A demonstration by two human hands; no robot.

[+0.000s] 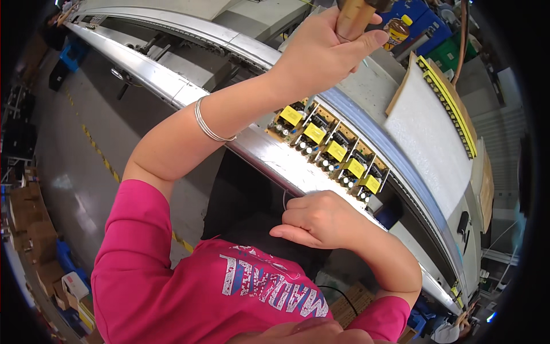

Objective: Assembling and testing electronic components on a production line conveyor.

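My left hand (326, 51) reaches over the conveyor and is closed around a light-brown, wooden-looking piece with a dark end (354, 18); its far part is cut off by the picture's upper edge. Below that wrist, a panel of joined circuit boards (324, 150) lies across the conveyor, each board carrying a yellow-topped block, with white-topped cylindrical parts along the near side. At the near metal rail (275, 156), my right hand (321, 221) is curled into a loose fist. Its palm side is hidden, so what it holds, if anything, cannot be made out.
Beyond the conveyor, a white foam sheet (427, 135) lies beside a yellow strip (450, 109) with dark parts. A yellow-capped bottle (396, 31) stands near a blue bin (424, 26). Cardboard boxes (43, 238) sit at the far left.
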